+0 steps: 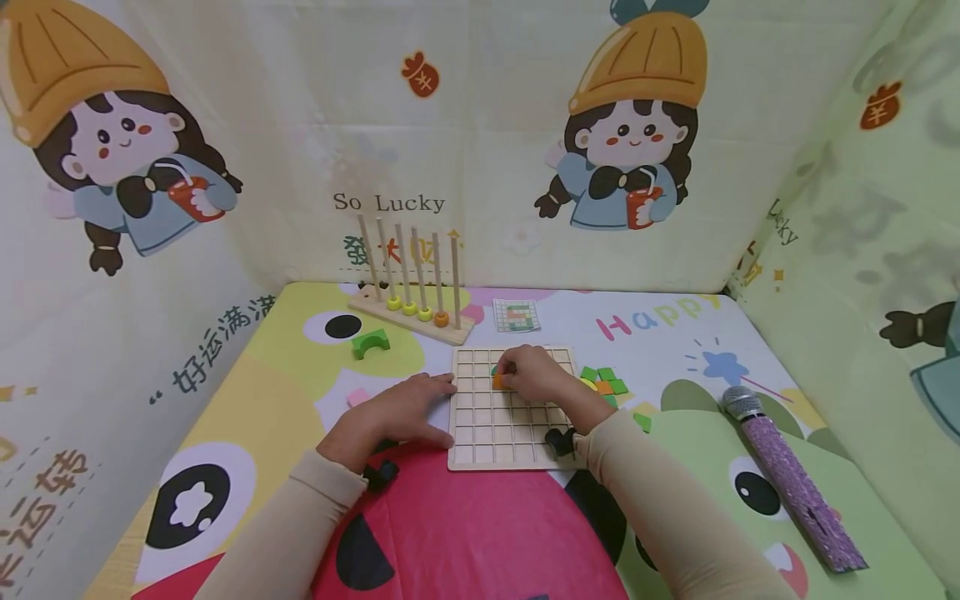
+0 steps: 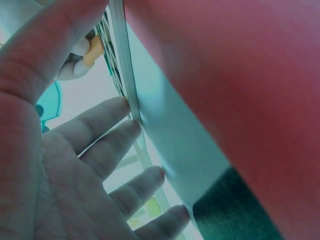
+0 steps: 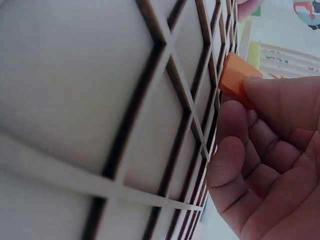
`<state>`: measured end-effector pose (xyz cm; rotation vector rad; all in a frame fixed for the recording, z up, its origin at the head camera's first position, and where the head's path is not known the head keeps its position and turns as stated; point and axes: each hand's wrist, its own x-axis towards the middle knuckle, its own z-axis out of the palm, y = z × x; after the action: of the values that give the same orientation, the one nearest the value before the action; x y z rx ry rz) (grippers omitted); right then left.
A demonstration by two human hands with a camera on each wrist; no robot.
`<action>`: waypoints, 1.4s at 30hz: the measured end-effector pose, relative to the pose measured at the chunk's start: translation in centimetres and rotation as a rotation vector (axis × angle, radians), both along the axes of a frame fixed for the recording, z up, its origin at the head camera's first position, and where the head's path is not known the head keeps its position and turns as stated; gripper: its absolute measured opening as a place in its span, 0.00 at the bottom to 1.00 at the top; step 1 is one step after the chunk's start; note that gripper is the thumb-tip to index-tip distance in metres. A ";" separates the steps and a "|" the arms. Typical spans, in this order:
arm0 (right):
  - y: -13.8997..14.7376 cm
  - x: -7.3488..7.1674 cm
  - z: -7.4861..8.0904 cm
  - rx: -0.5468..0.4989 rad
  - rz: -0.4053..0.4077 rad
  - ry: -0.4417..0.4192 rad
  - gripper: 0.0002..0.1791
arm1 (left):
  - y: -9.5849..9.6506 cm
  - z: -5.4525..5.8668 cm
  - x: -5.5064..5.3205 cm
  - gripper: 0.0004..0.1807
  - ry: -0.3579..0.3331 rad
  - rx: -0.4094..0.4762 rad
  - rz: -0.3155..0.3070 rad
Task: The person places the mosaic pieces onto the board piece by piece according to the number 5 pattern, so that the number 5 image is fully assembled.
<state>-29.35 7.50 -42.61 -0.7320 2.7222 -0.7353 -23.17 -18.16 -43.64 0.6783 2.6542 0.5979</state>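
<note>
- Head: light is soft, fairly even; a faint shadow lies under the right hand (image 1: pixel 534 372) on the grid board (image 1: pixel 480 433).
- Left wrist: teal cast; the left hand (image 2: pixel 75 165) looks dim, the red surface (image 2: pixel 240 90) blurred.
- Right wrist: greyish; nearest cells (image 3: pixel 60 90) are soft, upper right brighter.

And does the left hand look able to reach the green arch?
Likely yes: the left hand grips nothing, and no object appears to stand between it and the green arch.
</note>
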 end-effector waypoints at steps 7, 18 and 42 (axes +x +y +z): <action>-0.1 0.1 -0.1 0.034 -0.016 0.025 0.04 | 0.3 0.1 0.0 0.46 0.006 -0.001 0.001; -0.5 0.5 -0.1 0.103 -0.028 0.143 0.06 | 0.6 0.3 0.1 0.46 -0.007 -0.002 0.008; 3.5 2.4 1.2 -0.004 -0.026 0.065 0.13 | 0.3 0.5 0.3 0.47 -0.012 -0.014 0.016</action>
<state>-26.97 11.00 -41.41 -0.7349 2.7941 -0.7357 -22.83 -17.88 -43.15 0.6484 2.6523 0.5851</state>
